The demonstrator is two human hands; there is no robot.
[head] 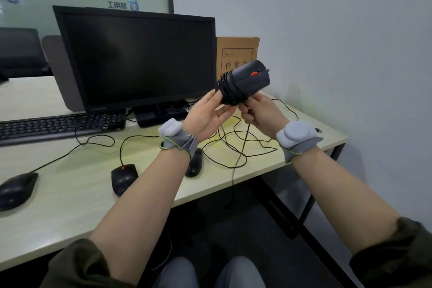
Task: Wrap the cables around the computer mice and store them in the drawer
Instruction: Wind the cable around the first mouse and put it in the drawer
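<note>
A black mouse (250, 77) with a red scroll wheel is held up above the desk, its rear half wound with several turns of black cable. My left hand (208, 117) holds the wrapped end from below. My right hand (259, 113) pinches the loose cable right under the mouse; the rest of the cable (243, 145) hangs down in loops onto the desk. Three more black mice lie on the desk: one at the far left (16, 189), one in the middle (122, 179), one (195, 163) partly hidden behind my left wrist. No drawer is in view.
A dark monitor (140, 58) and a black keyboard (58, 125) stand at the back left of the pale desk (70, 206). A brown cardboard box (236, 50) sits by the wall. A USB plug (318, 130) lies near the desk's right edge.
</note>
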